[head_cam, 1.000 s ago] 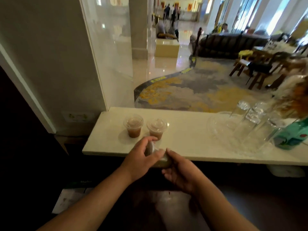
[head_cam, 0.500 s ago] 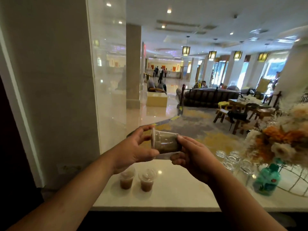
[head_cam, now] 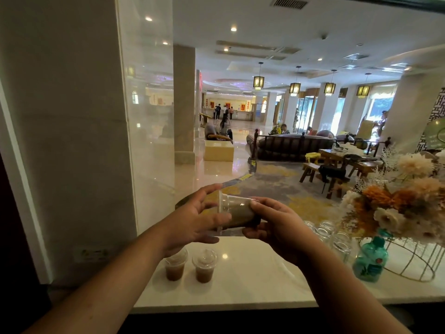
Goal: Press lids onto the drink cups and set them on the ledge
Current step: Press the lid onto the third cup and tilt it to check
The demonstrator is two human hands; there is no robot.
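Observation:
A clear plastic drink cup (head_cam: 238,212) with brown liquid lies on its side in the air above the ledge, its lidded mouth pointing left. My left hand (head_cam: 192,220) cups the lid end, palm against the rim. My right hand (head_cam: 277,225) grips the cup's base from the right. Below them, two lidded cups of brown drink (head_cam: 175,266) (head_cam: 204,267) stand side by side on the white marble ledge (head_cam: 252,280), near its left end.
Several empty glasses (head_cam: 332,237) stand on the ledge to the right. A teal bottle (head_cam: 370,260) and a gold wire stand with dried flowers (head_cam: 407,203) fill the right end. A wall and glass panel (head_cam: 144,141) rise at left; a lobby lies beyond.
Both hands lifted the cup from the ledge's front edge up to chest height and turned it sideways. The camera tilted up, so the lobby ceiling shows.

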